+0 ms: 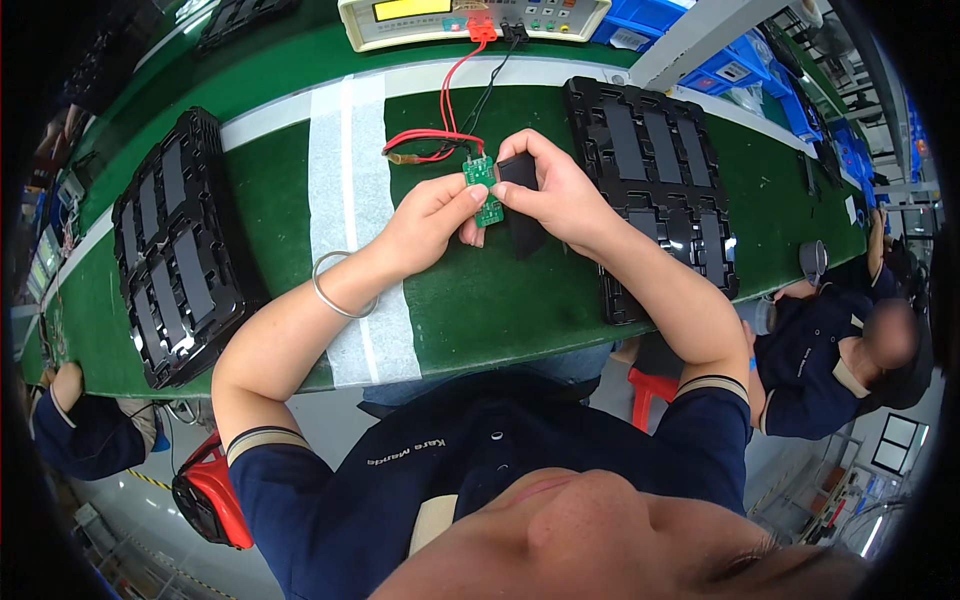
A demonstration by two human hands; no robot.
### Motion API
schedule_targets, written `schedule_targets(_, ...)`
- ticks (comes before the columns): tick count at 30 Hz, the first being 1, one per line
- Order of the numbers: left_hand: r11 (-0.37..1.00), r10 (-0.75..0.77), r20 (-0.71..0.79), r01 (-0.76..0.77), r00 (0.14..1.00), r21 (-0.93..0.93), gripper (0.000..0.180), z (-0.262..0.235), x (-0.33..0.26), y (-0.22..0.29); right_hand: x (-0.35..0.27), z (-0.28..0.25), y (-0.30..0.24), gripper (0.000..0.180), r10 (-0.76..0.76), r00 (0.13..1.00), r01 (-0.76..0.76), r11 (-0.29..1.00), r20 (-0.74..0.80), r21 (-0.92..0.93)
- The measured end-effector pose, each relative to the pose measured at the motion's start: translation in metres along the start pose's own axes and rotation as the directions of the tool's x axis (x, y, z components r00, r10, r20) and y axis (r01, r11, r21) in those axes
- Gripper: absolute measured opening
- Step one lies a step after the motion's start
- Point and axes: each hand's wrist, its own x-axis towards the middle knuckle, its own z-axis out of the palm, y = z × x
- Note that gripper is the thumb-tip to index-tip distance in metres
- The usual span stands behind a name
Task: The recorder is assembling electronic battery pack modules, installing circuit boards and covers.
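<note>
Now at far left, neighbour: a seated co-worker's arm [68,388] rests by the edge of the green surface [480,310].
Left trays: a black tray stack [222,250] carries dark flat panels, each in its own recess, presumably to keep them apart and unscuffed.
White strip: a pale band [345,190] runs from front to back across the surface, beneath the person's left forearm.
Left hand: wearing a metal bangle [317,280] at the wrist, the left hand [430,222] pinches the circuit board [485,190] from its left edge, thumb on top, likely to steady it.
Leads: red leads [447,95] and black leads [492,85] drop from the bench instrument [550,22], its yellow display facing the person, to the board's upper end; slack loops to the left seem to leave room for movement. The contact itself is too small to make out.
Circuit board: small and green, it sits between the two hands above mid-surface, within the leads' reach.
Right hand: thumb and forefinger of the right hand [560,195] grip the board's right edge, bracing it opposite the left.
Black piece: a flat black piece [523,225] shows partly under the right hand; whether held or lying loose cannot be told.
Right trays: another black stack [650,196] stands within arm's reach, panels likewise slotted.
</note>
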Motion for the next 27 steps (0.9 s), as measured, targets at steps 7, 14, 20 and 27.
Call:
schedule_targets(7, 1.000, 0.009, 0.040, -0.009, 0.999, 0.003, 0.025, -0.001, -0.001, 0.002, 0.001, -0.002, 0.003, 0.022, 0.002, 0.999, -0.003, 1.000, 0.036, 0.019)
schedule_targets(14, 0.985, 0.029, -0.057, -0.019, 0.998, 0.171, 0.026, 0.005, 0.005, 0.005, -0.002, -0.009, -0.009, 0.022, 0.041, 0.999, -0.039, 0.983, 0.010, -0.181)
schedule_targets(20, 0.975, 0.059, -0.072, -0.042, 0.996, 0.220, 0.028, 0.004, 0.003, 0.003, -0.024, -0.028, -0.027, 0.022, -0.099, 0.995, 0.099, 0.993, 0.013, -0.062)
schedule_targets(27, 0.982, 0.076, -0.048, -0.066, 0.996, 0.178, 0.027, 0.006, 0.002, -0.004, -0.088, -0.103, -0.040, 0.020, -0.227, 0.908, 0.173, 0.968, -0.352, -0.180)
